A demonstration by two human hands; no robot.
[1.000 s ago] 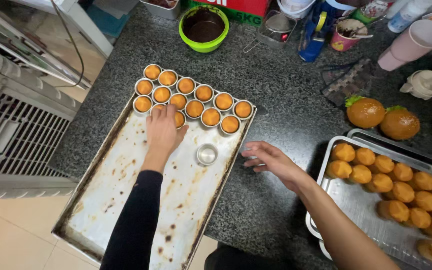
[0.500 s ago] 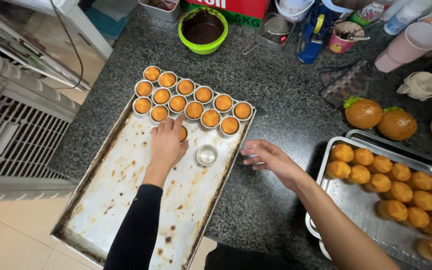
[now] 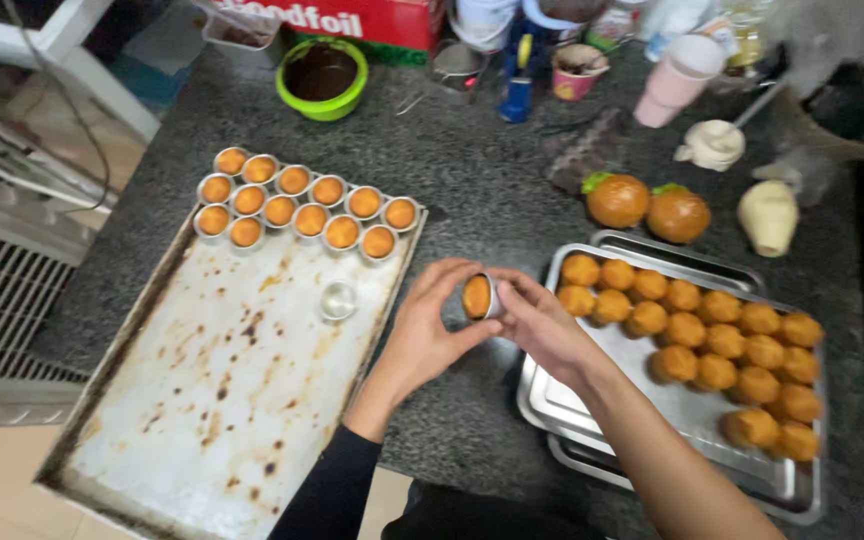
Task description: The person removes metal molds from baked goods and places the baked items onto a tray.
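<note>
A small cake in its metal cup mould (image 3: 478, 296) is held between both hands above the dark stone counter (image 3: 492, 190), in the gap between the large stained baking sheet (image 3: 222, 400) and the steel tray (image 3: 652, 400). The left hand (image 3: 422, 335) is curled around the near side of the mould, thumb and fingers pinching its rim; the right hand (image 3: 542, 325) is closed on the far side, fingertips pressed to the cup. The mould is tipped on its side, so that the orange cake top faces the left hand.

The step in hand is judged to be the freeing of the cake from its mould. For the next move, a gentle squeeze or turn of the cup would be called for, so that the cake is loosened without being crushed, and a free spot on the steel tray would be needed.

To the right of the held mould, unmoulded golden cakes (image 3: 712, 340) are lined up in rows on the steel tray. To its left, on the baking sheet, one empty mould (image 3: 338, 300) is seen, and beyond that, at the sheet's far end, filled moulds (image 3: 302, 205) are packed in two rows. Farther from the held mould, two larger round cakes with green paper (image 3: 647, 205) rest on the counter, and a green bowl (image 3: 322, 78) stands at the counter's far edge.
</note>
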